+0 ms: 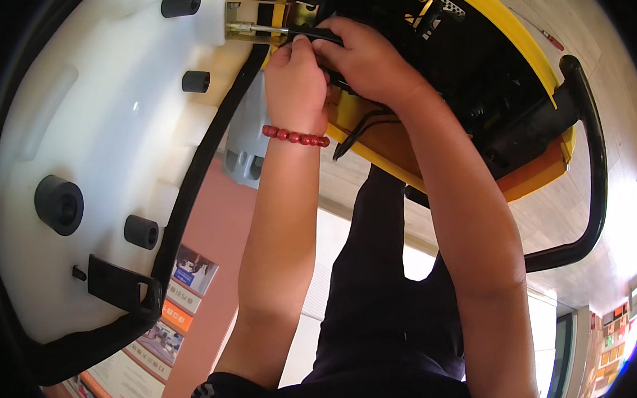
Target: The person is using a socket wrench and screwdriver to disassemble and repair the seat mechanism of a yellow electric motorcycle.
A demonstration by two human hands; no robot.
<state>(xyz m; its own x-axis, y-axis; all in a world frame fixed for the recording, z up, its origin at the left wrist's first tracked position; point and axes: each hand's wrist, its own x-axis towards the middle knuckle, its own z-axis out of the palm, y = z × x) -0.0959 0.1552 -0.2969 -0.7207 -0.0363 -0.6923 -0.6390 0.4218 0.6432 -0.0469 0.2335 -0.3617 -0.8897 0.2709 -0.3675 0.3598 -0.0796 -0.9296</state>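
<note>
A slim silver rod with a black cylindrical end (317,34) runs level beside a metal bracket (234,23), between a white lid and a yellow-rimmed body; I cannot tell its exact kind. My right hand (365,61) comes in from the right and grips the black end between thumb and fingers. Just below, my left hand (295,86) is closed, its thumb and forefinger pinching at the underside of the same black part. A red bead bracelet (294,136) circles my left wrist. The undersides of both hands' fingers are partly hidden.
The white lid (113,138) stands open at left, with black foam cylinders (59,205) and a black edge seal. The yellow rim (532,48) surrounds a dark interior with cables (365,126). A black tubular bar (599,170) curves at right. A red-handled tool (553,42) lies on the floor.
</note>
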